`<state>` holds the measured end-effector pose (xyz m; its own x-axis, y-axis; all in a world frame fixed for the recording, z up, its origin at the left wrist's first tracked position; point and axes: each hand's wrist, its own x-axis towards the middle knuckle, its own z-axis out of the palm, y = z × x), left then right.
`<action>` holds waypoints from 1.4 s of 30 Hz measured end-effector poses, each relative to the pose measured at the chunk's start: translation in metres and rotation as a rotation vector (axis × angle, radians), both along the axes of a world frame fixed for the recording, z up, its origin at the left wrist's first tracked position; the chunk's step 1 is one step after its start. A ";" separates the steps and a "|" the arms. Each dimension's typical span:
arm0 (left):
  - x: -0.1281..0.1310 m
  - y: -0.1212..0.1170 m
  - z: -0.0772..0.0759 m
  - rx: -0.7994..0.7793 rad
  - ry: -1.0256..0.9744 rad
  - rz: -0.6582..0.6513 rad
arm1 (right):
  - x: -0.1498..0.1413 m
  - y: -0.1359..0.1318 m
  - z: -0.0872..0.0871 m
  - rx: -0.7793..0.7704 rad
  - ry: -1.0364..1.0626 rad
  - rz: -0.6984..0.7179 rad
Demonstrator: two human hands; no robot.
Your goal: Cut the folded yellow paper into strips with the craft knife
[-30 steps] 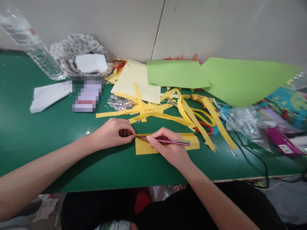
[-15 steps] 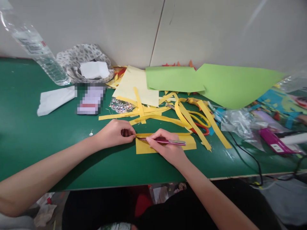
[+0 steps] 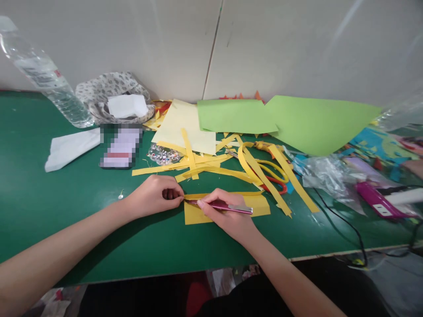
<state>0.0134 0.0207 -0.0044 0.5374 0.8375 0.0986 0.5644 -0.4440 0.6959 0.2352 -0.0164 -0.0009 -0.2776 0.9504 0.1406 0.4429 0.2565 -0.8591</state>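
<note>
A yellow paper sheet (image 3: 257,205) lies flat on the green table (image 3: 66,198) near the front edge. My right hand (image 3: 228,215) rests on it, fingers wrapped round a pink craft knife (image 3: 231,207) whose tip points left along the sheet's upper edge. A narrow yellow strip (image 3: 231,194) runs along that edge. My left hand (image 3: 155,193) is curled, its fingertips pinching the strip's left end right beside the knife tip.
Several loose yellow strips (image 3: 198,160) and red-and-yellow scissors (image 3: 276,176) lie behind the sheet. Green paper (image 3: 307,121), pale yellow paper (image 3: 185,123), a plastic bottle (image 3: 46,79), a white tissue (image 3: 69,147), a pink device (image 3: 380,200) with a black cable (image 3: 343,224) surround them.
Both hands keep their grip and place on the sheet; the knife has crept slightly left toward my left hand. The view has tilted up a little, so everything sits lower.
</note>
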 end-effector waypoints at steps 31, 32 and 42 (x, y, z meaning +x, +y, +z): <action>-0.001 -0.002 -0.003 0.112 0.028 0.055 | 0.037 -0.001 0.007 0.062 -0.040 -0.112; -0.002 -0.002 -0.003 0.112 0.030 0.050 | 0.046 0.001 0.008 0.051 -0.041 -0.151; -0.004 -0.003 -0.006 0.119 0.016 0.029 | 0.092 0.017 0.008 -0.084 0.087 -0.218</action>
